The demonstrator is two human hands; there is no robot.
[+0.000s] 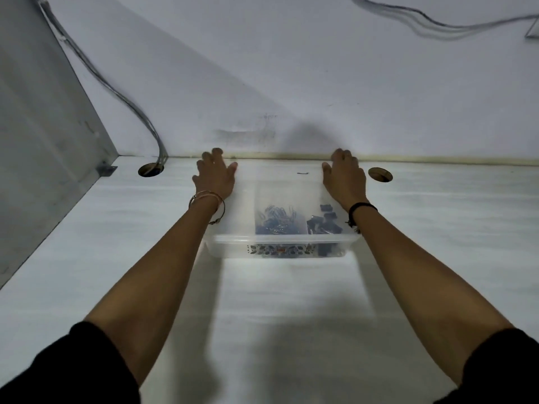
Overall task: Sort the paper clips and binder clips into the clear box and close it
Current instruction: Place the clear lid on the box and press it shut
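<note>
A clear plastic box (233, 240) sits on the white desk near the back wall, with a translucent lid (280, 185) lying over it. Through the lid I see a pile of blue paper clips (278, 220) in the middle section and dark binder clips (325, 223) in the right section. My left hand (215, 177) rests palm down on the lid's far left corner, fingers spread. My right hand (344, 179) lies the same way on the far right corner. A small dark item (303, 173) lies on the desk just behind the box; it is too small to identify.
Two round cable holes (150, 170) (380, 174) flank the box at the desk's back edge. Grey cables (116, 91) run down the wall into the left hole. A grey partition (38, 141) closes off the left side.
</note>
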